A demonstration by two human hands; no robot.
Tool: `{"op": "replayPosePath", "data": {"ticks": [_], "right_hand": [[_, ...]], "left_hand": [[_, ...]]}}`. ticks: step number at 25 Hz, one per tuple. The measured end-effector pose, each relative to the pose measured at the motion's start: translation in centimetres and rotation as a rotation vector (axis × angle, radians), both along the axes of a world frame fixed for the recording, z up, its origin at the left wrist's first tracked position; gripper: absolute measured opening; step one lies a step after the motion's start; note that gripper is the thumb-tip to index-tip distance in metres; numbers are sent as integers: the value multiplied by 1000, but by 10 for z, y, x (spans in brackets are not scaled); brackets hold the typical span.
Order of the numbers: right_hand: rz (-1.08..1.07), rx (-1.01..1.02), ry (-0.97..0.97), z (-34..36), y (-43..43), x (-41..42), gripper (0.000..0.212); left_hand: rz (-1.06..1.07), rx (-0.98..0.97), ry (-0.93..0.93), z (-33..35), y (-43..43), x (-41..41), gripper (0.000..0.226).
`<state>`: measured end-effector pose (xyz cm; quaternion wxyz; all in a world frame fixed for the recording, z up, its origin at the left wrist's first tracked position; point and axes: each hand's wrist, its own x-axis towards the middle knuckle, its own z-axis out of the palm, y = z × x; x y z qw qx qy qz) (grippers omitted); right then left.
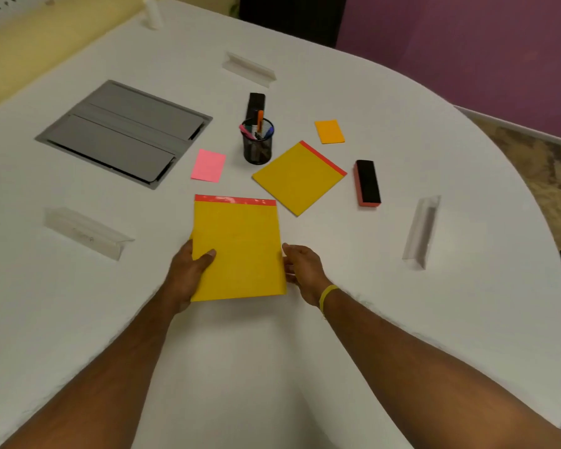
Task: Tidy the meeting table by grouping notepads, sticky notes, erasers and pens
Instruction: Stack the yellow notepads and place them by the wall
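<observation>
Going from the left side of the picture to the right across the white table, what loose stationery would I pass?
Pink sticky notes → mesh pen cup → tilted yellow notepad → orange sticky notes → black-and-red eraser.

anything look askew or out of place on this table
The far notepad lies turned diamond-wise beside the pen cup, unlike the squared notepad in the left hand's grip. The two erasers and pink and orange sticky notes lie scattered apart. No damage shows.

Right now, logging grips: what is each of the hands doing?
Left hand: gripping the near notepad, thumb on top.
Right hand: at its right edge; grip unclear.
</observation>
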<state>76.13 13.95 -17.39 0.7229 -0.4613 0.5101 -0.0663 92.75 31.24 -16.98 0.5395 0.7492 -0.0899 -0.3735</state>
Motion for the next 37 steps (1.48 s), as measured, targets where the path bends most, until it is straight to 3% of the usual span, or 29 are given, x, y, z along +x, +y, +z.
{"op": "replayPosePath", "data": {"ticks": [3, 5, 7, 10, 13, 16, 20, 24, 28, 33, 37], "right_hand": [[62, -181, 315, -31, 16, 45, 35], [104, -230, 519, -41, 30, 71, 73], [97, -266, 696, -37, 43, 91, 98], [114, -296, 908, -30, 55, 116, 107], [88, -267, 965, -34, 55, 129, 105], [16, -223, 882, -34, 46, 130, 99], [-46, -193, 465, -33, 36, 119, 83], [20, -408, 220, -14, 15, 83, 48], [-22, -586, 94, 19, -27, 31, 37], [-16, -155, -68, 31, -49, -4, 41], [96, -122, -65, 5, -28, 2, 42]], "left_hand": [[95, 31, -71, -3, 33, 46, 39], [123, 52, -122, -4, 50, 75, 39], [118, 68, -162, -5, 59, 95, 40], [88, 72, -208, -6, 64, 117, 43], [76, 56, -209, -7, 65, 124, 42], [56, 53, -217, -4, 63, 122, 41], [61, 56, -220, 3, 66, 121, 41], [83, 59, -196, 7, 76, 123, 41], [101, 51, -128, 5, 73, 106, 41], [82, -1, 24, 3, 35, 62, 38], [75, -66, 144, 7, 1, 27, 29]]}}
